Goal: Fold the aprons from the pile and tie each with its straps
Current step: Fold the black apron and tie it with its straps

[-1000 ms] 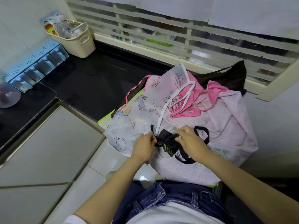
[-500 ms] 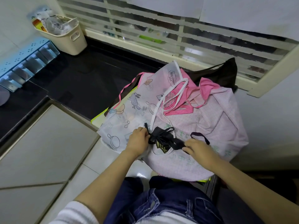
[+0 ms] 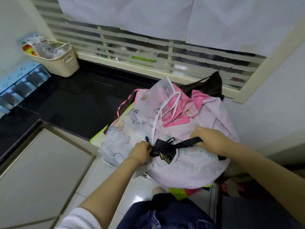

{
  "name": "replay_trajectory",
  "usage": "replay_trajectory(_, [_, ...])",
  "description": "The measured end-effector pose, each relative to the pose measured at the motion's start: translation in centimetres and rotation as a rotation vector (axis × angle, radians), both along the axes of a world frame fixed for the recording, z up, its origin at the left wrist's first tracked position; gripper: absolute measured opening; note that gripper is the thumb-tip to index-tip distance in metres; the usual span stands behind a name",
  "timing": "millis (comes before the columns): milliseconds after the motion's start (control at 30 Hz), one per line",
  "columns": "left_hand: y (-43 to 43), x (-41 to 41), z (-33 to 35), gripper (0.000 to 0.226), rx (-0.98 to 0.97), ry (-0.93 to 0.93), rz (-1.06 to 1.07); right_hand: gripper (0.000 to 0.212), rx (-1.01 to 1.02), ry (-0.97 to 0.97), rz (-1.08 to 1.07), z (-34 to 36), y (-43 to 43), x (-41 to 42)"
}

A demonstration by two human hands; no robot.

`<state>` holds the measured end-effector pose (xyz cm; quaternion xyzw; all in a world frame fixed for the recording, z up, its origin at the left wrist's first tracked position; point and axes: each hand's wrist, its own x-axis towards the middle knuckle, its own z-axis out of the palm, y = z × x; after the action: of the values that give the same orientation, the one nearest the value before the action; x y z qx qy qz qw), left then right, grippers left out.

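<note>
Since the earlier frame the right hand [image 3: 209, 139] has been drawn outward, gripping the strap [image 3: 186, 143] taut. Under both hands lies the pile of aprons [image 3: 219, 116]; between them the folded black apron [image 3: 165, 154] is pinched by the left hand [image 3: 142, 151], presumably so the knot is cinched.

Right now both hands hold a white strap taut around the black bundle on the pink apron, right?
No, the strap is black, not white. Head view: left hand and right hand hold the black strap taut around the black bundle on the pink apron.
</note>
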<state>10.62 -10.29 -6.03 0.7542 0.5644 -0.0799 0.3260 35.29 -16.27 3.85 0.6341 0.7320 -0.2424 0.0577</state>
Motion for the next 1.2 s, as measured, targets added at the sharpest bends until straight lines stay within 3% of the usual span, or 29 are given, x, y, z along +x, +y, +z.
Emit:
replay_trajectory(100, [0.5, -0.1, 2.3, 0.036, -0.120, -0.015, -0.052, 0.015, 0.004, 0.103, -0.058, 3.2, 0.4, -1.5])
replay_trajectory(200, [0.5, 0.8, 6.9, 0.058, -0.159, -0.333, -0.161, 0.026, 0.062, 0.216, -0.165, 6.6, 0.8, -3.8])
replay_trajectory(300, [-0.3, 2.6, 11.4, 0.030, -0.186, -0.655, -0.232, 0.029, 0.152, 0.437, -0.362, 9.8, 0.9, -5.7])
replay_trajectory(367, [-0.5, 3.2, 13.3, 0.006, -0.118, -0.773, -0.191, 0.030, 0.172, 0.622, -0.510, 11.7, 0.9, -6.5])
replay_trajectory(433, [-0.2, 3.1, 14.5, 0.015, 0.014, -0.815, -0.104, 0.031, 0.144, 0.724, -0.579, 13.3, 0.8, -6.6])
replay_trajectory(533, [1.0, 1.9, 16.2, 0.028, 0.160, -0.821, 0.002, 0.022, 0.072, 0.569, -0.471, 15.2, 0.5, -5.8])
replay_trajectory(667, [2.4, 1.0, 17.8, 0.010, 0.435, -0.609, -0.009, 0.026, 0.048, 0.473, -0.373, 17.7, 0.3, -4.6])
replay_trajectory(933, [5.3, 3.5, 24.2, 0.017, 1.053, -0.339, -0.383, 0.024, 0.443, 0.348, -0.391, 24.8, 3.4, -4.2])
replay_trajectory(1067, [7.4, 6.0, 29.3, 0.017, 1.175, -0.373, -0.491, 0.026, 0.619, 0.326, -0.387, 29.6, 5.2, -3.0])
replay_trajectory(1200, [10.1, 8.9, 34.0, 0.025, 1.193, -0.406, -0.461, 0.033, 0.723, 0.254, -0.380, 34.4, 6.7, -1.2])
